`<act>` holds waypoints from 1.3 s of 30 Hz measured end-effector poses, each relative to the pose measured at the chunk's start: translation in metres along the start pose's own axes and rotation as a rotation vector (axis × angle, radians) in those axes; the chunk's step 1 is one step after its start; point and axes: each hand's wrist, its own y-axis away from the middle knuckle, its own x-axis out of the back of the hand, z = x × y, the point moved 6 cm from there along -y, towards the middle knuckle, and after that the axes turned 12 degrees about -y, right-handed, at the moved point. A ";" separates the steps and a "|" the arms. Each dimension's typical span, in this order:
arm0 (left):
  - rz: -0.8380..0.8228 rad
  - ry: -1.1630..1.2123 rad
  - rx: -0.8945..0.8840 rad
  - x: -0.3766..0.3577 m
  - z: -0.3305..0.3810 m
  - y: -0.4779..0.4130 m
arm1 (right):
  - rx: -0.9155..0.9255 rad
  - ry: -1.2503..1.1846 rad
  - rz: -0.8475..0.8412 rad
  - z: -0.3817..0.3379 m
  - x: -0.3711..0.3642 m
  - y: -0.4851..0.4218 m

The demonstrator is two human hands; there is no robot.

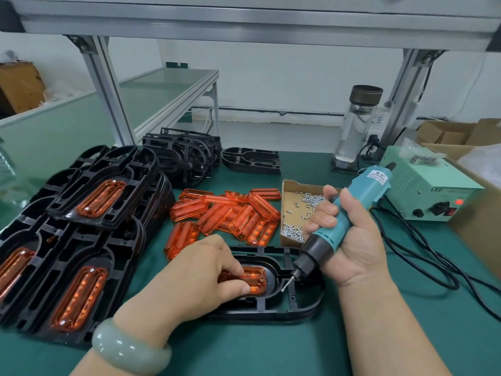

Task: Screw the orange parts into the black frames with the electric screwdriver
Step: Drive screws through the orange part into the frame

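Fingers (233, 267) of the left hand (200, 270) curl down and pinch the orange part (256, 279), holding it seated in the near black frame (271, 310). The right hand (352, 245) grips the electric screwdriver (349, 215), its bit hovering just right of the part, which looks not yet screwed. Finished frames (89, 210) are stacked at left. Loose orange parts (225, 215) and empty frames (184, 158) farther off suggest plenty remains. A box of screws (294, 213) lies just right of the loose parts.
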 end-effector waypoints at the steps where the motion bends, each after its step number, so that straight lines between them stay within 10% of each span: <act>1: 0.003 0.014 0.003 0.000 -0.001 0.001 | 0.003 -0.001 -0.001 -0.001 0.000 0.000; 39: 0.063 0.000 -0.014 0.016 0.011 -0.015 | -0.007 0.009 0.014 -0.009 0.002 -0.001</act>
